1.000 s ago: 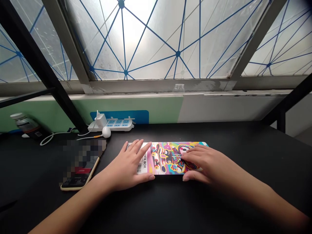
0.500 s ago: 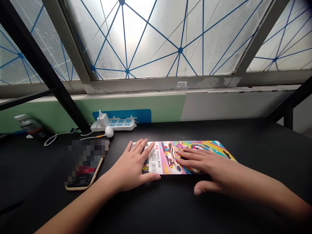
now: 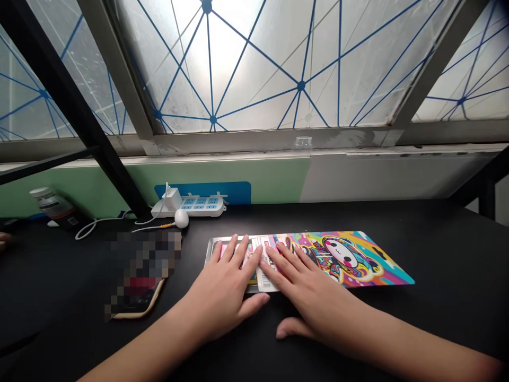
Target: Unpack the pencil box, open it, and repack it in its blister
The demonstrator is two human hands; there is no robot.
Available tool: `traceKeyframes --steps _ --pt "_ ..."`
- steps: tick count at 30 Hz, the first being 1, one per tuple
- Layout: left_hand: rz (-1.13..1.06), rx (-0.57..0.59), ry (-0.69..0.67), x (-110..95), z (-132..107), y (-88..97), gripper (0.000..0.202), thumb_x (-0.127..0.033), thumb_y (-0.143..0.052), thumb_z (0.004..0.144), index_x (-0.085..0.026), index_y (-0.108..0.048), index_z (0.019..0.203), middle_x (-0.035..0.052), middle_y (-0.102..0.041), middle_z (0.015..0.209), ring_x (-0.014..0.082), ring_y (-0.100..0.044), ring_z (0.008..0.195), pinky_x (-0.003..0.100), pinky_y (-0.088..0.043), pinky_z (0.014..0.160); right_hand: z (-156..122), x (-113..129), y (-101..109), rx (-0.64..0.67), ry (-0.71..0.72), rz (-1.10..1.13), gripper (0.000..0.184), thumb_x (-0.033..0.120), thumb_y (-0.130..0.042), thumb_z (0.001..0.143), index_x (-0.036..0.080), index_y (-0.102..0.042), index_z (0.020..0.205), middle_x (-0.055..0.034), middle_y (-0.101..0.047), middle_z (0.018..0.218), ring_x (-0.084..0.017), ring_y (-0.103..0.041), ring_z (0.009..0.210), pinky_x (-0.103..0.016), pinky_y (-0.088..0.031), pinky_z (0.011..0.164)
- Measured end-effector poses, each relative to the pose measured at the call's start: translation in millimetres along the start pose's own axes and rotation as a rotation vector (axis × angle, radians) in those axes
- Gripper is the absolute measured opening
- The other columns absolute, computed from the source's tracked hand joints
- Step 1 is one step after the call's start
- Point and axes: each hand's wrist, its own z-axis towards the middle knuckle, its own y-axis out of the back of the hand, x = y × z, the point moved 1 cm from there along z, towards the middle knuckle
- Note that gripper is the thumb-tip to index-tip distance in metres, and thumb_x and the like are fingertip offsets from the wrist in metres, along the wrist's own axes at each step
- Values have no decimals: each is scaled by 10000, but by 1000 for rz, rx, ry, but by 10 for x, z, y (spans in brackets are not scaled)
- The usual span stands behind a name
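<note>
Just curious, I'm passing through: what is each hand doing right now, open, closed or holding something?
Left hand: open, flat on the left end of the pencil box.
Right hand: open, fingers spread flat on the pencil box, grasping nothing.

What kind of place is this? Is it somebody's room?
Probably a study room or an office. A black desk stands against a big frosted window. On the desk are a power strip with a charger plugged in, and a colourful pencil box.
</note>
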Motion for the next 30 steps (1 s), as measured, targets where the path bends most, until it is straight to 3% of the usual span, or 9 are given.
traceKeyframes --steps 3,5,9,11,14,19,23,26,30 --pt "5 -27 41 -19 22 -59 947 -706 -522 940 -145 -217 1639 236 -232 1665 433 -204 1534 672 -315 1170 120 70 -44 27 -28 2 1111 624 -818 736 86 -342 1584 -271 -326 1627 -505 -303 1484 -713 -368 1128" --pt "30 -37 58 19 40 -94 955 -712 -543 926 -134 -252 1629 247 -232 1660 443 -224 1525 673 -322 1166 180 70 -31 37 -26 12 1060 606 -799 771 93 -348 1582 -261 -325 1630 -499 -313 1482 -716 -379 1121" --pt "104 -43 48 120 54 -148 783 -533 -600 964 -125 -357 1586 224 -286 1648 411 -278 1519 622 -358 1171 213 -4 -9 -6 13 6 858 535 -724 879 108 -409 1554 -240 -377 1613 -480 -355 1468 -702 -397 1118" --pt "127 -53 39 147 53 -158 682 -421 -564 991 -122 -377 1575 206 -302 1649 389 -299 1519 603 -376 1167 162 -82 -16 -33 31 -2 736 426 -717 910 122 -455 1527 -234 -409 1598 -460 -384 1460 -679 -412 1120" --pt "122 -50 43 164 61 -141 659 -392 -532 997 -108 -380 1571 203 -315 1647 399 -309 1515 610 -377 1162 15 -252 -33 -65 29 1 667 250 -702 911 177 -461 1529 -187 -432 1601 -409 -399 1468 -632 -426 1132" --pt "123 37 67 260 49 -64 669 -224 -557 936 -173 -382 1580 188 -329 1650 455 -321 1493 627 -403 1120 -243 -545 -45 -84 44 5 605 170 -540 995 272 -392 1573 -107 -511 1564 -308 -472 1436 -597 -406 1161" --pt "114 1 68 395 -17 -28 679 -191 -549 956 -350 -360 1588 175 -357 1645 474 -371 1464 628 -426 1081 -352 -691 -1 -66 41 -19 594 133 -450 1023 292 -362 1589 -92 -513 1564 -296 -500 1413 -561 -464 1118" --pt "110 -2 70 480 -51 -8 689 -254 -585 957 -370 -345 1593 172 -358 1645 492 -388 1449 612 -439 1074 -414 -798 51 -45 20 -2 648 65 -412 993 325 -367 1585 -61 -496 1578 -275 -475 1438 -537 -464 1126" --pt "136 6 89 557 -45 6 668 -302 -564 980 -374 -328 1600 151 -365 1647 470 -402 1451 618 -434 1080 -527 -993 102 -23 -52 -49 839 -68 -369 847 351 -383 1574 -29 -483 1588 -269 -448 1460 -541 -460 1131"
